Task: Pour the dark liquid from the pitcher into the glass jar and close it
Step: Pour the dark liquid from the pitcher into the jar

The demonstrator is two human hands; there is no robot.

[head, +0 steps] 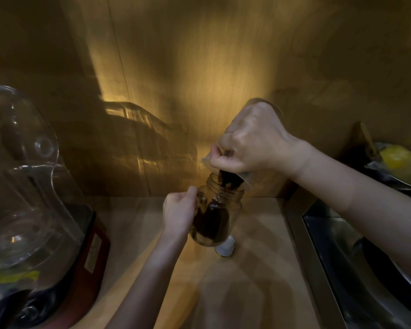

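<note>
A clear glass jar [220, 205] is tilted above the wooden counter, partly filled with dark liquid. My left hand [179, 211] grips its left side. Above it, my right hand [249, 141] holds a clear plastic pitcher [243, 179] tipped steeply over, its rim at the jar's mouth. A dark stream [227, 180] runs from the pitcher into the jar. The jar's round lid [226, 248] lies on the counter just behind the jar's base, partly hidden by it.
A large blender with a clear cover [26, 186] and red base [93, 248] stands at the left. A metal sink [356, 264] with dark dishes fills the right side. Something yellow [399, 159] lies on a plate at far right. The wooden back wall is close behind.
</note>
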